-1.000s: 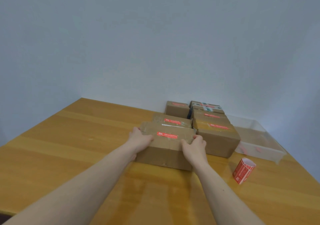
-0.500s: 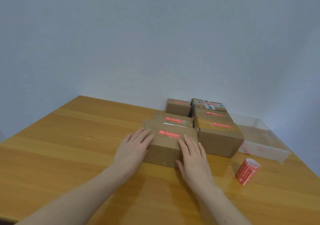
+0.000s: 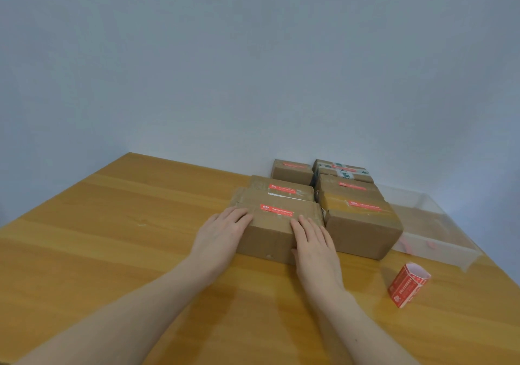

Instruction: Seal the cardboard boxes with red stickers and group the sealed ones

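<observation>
- Now, seen from the head camera, the left hand (image 3: 222, 232) and right hand (image 3: 313, 245) lie flat with straight fingers against the near face of the front box (image 3: 274, 224); a second ago they gripped its corners.
- Its red sticker (image 3: 277, 210) is on, and it sits tight against the other sealed boxes (image 3: 351, 207).
- Grouping this box looks finished; the sticker roll (image 3: 408, 285) stands near right.

Both forearms are bare, sleeveless to the frame edge (no rings, watch or gloves visible).
</observation>
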